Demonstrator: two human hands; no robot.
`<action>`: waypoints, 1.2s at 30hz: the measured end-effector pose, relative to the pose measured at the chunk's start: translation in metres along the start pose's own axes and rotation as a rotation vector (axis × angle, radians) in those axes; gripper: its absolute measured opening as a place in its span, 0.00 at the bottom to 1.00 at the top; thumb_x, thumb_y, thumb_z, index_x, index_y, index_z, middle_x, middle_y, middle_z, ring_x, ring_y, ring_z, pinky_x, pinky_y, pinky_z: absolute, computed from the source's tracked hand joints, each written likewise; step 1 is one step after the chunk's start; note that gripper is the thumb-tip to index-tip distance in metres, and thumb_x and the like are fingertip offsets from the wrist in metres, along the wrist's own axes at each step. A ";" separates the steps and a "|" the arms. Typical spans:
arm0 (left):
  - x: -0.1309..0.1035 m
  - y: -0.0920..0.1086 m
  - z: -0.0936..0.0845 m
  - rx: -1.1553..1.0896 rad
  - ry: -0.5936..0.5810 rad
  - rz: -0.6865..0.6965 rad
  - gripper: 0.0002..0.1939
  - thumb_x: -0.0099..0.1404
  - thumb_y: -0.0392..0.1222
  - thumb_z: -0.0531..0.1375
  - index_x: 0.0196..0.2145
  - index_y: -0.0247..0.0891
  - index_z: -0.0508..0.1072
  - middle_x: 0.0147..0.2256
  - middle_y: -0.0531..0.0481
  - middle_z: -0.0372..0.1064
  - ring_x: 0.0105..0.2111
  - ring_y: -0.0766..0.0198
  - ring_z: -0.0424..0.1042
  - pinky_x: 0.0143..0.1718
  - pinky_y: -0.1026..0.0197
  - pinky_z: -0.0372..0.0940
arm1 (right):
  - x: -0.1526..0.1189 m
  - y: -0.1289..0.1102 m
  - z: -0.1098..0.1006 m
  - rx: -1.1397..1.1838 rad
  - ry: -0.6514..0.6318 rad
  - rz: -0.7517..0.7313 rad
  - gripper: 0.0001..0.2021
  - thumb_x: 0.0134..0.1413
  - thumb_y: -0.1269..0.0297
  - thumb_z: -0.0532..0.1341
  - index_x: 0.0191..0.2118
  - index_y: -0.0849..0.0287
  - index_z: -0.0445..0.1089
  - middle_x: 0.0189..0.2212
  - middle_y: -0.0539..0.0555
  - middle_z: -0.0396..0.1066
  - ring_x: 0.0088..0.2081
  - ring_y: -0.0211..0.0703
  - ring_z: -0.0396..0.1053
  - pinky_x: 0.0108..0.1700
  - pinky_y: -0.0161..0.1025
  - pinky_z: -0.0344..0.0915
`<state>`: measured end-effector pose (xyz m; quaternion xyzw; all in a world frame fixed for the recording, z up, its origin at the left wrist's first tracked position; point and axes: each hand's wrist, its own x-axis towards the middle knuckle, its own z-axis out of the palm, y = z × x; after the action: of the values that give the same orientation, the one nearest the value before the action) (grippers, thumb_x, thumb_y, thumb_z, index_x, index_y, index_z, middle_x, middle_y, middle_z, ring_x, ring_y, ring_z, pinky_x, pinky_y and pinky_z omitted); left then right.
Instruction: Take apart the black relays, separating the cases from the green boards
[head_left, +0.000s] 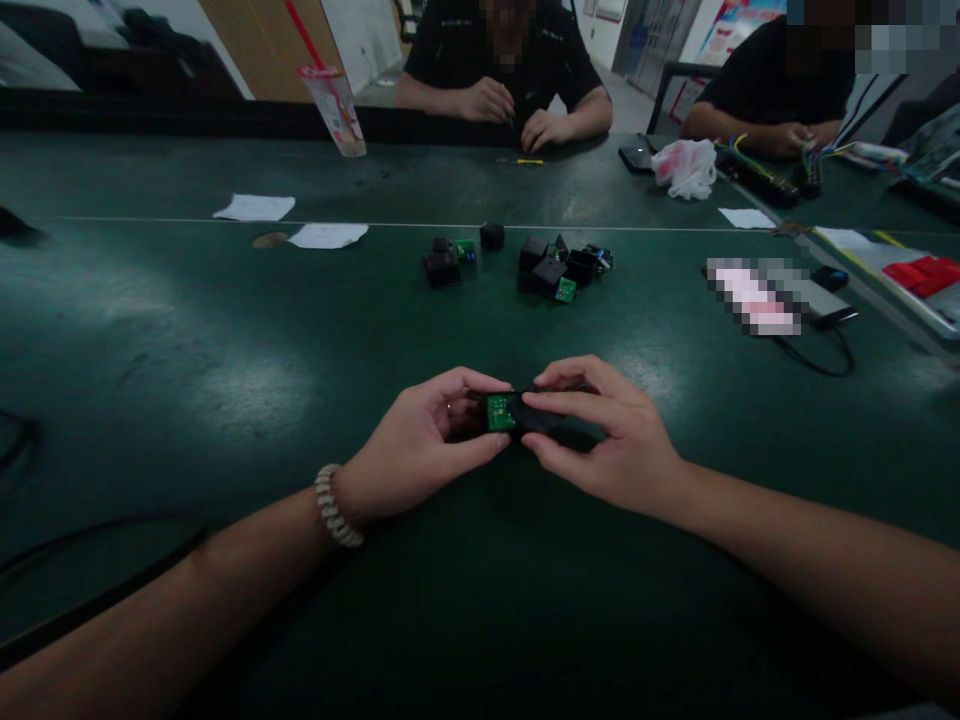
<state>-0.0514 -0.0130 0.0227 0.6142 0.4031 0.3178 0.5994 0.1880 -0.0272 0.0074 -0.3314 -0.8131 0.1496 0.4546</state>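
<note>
Between my hands, low over the green table, is a small green circuit board [500, 412] with a black casing [538, 412] against its right side. My left hand [439, 425] is closed on the board, thumb along the near edge and fingers along the far edge. A beaded bracelet [336, 505] circles that wrist. My right hand [611, 430] pinches the black casing between thumb and fingers, which partly cover it. Whether board and casing are joined, I cannot tell.
Black casings and small boards lie in two groups ahead, a left group [442, 265] and a right group [551, 268]. Paper scraps [328, 236], a cup with a straw [339, 115], a plastic bag [684, 168] and a phone [754, 297] are farther out. Two people sit opposite.
</note>
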 end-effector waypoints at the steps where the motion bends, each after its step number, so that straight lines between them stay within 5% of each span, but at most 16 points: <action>1: 0.000 0.000 0.000 0.003 -0.002 -0.001 0.23 0.61 0.37 0.73 0.53 0.37 0.76 0.48 0.43 0.81 0.48 0.54 0.82 0.55 0.47 0.78 | 0.000 0.000 0.000 -0.009 0.000 0.001 0.16 0.59 0.68 0.71 0.52 0.55 0.80 0.48 0.60 0.77 0.48 0.49 0.79 0.47 0.48 0.80; 13: -0.001 0.000 0.000 0.039 -0.019 0.048 0.23 0.60 0.38 0.74 0.52 0.38 0.78 0.50 0.43 0.82 0.49 0.51 0.83 0.56 0.45 0.79 | 0.003 -0.002 0.002 -0.034 -0.008 -0.157 0.18 0.60 0.74 0.67 0.55 0.54 0.75 0.48 0.61 0.82 0.47 0.52 0.81 0.46 0.53 0.79; 29: 0.000 0.001 0.001 0.034 -0.017 0.048 0.22 0.58 0.36 0.75 0.50 0.37 0.79 0.50 0.43 0.83 0.50 0.51 0.84 0.58 0.44 0.78 | 0.003 -0.005 0.002 0.001 -0.054 -0.151 0.21 0.62 0.76 0.65 0.58 0.54 0.72 0.49 0.61 0.83 0.48 0.53 0.82 0.49 0.54 0.77; 36: -0.001 -0.003 -0.001 0.033 -0.024 0.053 0.23 0.59 0.36 0.75 0.52 0.37 0.78 0.51 0.42 0.82 0.49 0.51 0.84 0.55 0.46 0.79 | 0.001 -0.006 -0.001 0.008 0.071 -0.079 0.25 0.55 0.74 0.69 0.58 0.54 0.73 0.48 0.61 0.79 0.46 0.53 0.79 0.45 0.50 0.77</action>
<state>-0.0527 -0.0135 0.0201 0.6382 0.3848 0.3196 0.5852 0.1863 -0.0309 0.0124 -0.3023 -0.8084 0.1230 0.4899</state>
